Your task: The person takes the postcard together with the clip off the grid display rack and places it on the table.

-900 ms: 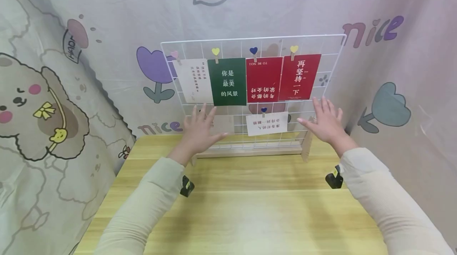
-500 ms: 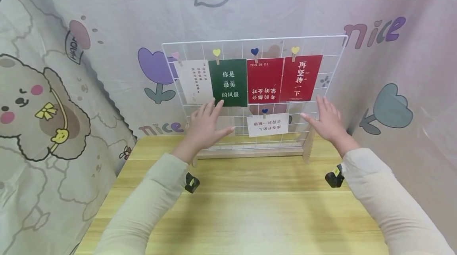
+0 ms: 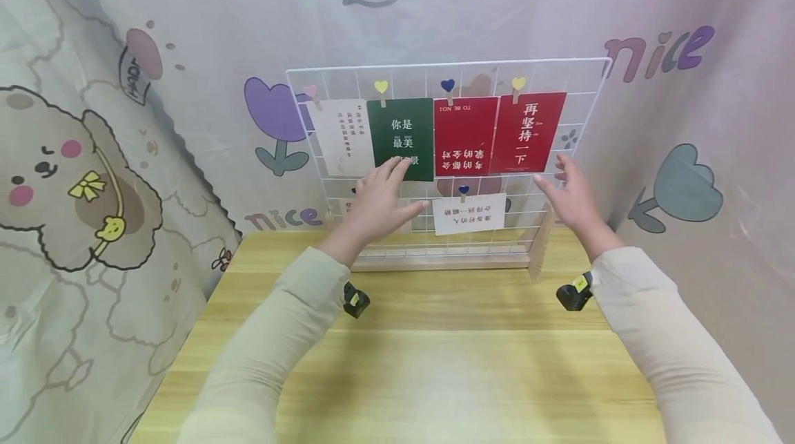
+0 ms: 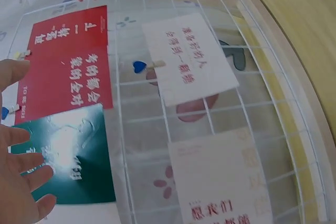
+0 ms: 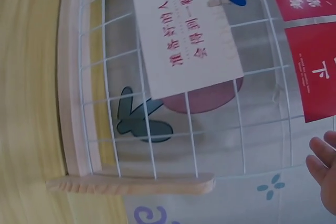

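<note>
A white wire grid rack (image 3: 447,65) on a wooden base (image 3: 447,263) carries cards held by heart-topped clips. My left hand (image 3: 375,206), fingers spread and holding nothing, is in front of the green card (image 3: 400,119) and overlaps its lower edge; the left wrist view shows the same hand (image 4: 18,182) beside that card. My right hand (image 3: 577,199) is at the rack's right edge, just below the right red card (image 3: 528,133), with its fingers loosely bent and nothing in them. A small white card (image 3: 468,215) hangs between the hands. Another lower card (image 4: 220,166) is mostly behind my left hand in the head view.
A second red card (image 3: 466,137) and a white card (image 3: 340,137) complete the upper row. Dark wrist cameras (image 3: 355,300) hang below the sleeves. The rack stands at the back of a wooden table (image 3: 435,361), with a printed curtain (image 3: 484,2) behind it.
My left hand has moved right and up, from the lower left card to the green card. My right hand has shifted slightly, its fingers more bent. The cards hang as before.
</note>
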Demonstrator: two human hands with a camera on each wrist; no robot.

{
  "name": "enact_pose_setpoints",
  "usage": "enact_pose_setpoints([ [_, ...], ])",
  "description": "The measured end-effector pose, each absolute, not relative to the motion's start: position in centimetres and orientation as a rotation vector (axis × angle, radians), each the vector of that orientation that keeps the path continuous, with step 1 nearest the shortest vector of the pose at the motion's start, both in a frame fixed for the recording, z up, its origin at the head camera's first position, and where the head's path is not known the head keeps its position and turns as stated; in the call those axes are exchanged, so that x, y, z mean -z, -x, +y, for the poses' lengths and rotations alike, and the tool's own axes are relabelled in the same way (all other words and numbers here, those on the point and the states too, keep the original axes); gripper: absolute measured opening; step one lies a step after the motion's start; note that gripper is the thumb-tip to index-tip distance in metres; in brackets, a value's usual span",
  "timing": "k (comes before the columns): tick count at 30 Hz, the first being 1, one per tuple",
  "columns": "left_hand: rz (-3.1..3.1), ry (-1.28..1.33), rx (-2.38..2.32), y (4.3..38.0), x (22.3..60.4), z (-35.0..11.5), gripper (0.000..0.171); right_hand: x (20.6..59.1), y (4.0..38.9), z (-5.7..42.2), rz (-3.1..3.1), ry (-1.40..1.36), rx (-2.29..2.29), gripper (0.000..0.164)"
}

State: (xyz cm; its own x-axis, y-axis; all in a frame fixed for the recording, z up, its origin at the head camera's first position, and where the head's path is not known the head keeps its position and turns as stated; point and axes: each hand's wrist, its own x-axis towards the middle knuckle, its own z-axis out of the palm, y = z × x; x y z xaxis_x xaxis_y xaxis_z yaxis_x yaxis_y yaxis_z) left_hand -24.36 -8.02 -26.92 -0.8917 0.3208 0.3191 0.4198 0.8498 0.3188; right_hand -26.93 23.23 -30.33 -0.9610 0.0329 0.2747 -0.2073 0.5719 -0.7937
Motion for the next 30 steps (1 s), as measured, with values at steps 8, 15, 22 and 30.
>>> enact_pose_setpoints([
  [8,-2.788,0.555,0.716,24.9,25.5,-6.7,0.070,29.8,27.3,23.0,-2.465,-0.058,-1.459,0.076],
  [15,-2.745,0.589,0.927,25.7,24.2,-6.2,0.065,29.0,27.5,23.6,-2.444,-0.037,-1.477,0.073],
  [22,-2.694,0.613,1.171,26.6,23.1,-5.2,0.060,28.3,27.7,23.8,-2.476,-0.012,-1.480,0.071],
  [30,-2.638,0.622,1.370,27.3,22.6,-3.4,0.054,28.3,27.8,24.2,-2.482,0.005,-1.551,0.068],
])
